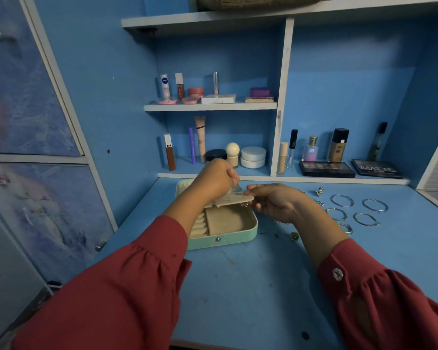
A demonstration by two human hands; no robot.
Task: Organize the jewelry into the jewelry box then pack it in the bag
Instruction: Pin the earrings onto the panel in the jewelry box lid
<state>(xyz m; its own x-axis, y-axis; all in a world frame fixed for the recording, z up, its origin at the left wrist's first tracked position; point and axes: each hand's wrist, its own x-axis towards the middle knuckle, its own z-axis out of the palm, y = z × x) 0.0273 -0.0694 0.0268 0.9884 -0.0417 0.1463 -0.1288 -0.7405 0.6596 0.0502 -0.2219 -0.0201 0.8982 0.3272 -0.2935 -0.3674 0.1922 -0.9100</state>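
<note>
NIVEA tube (164, 86) | MATTE palette (376, 169) | left hand (214, 179), right hand (276, 202) pinch earring panel (232, 200)

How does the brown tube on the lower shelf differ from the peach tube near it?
The brown tube is shorter, dark, with a white cap on top. The peach tube is taller, pale, and widens toward its top, with a dark band around it. Both stand upright on the same lower shelf.
</note>
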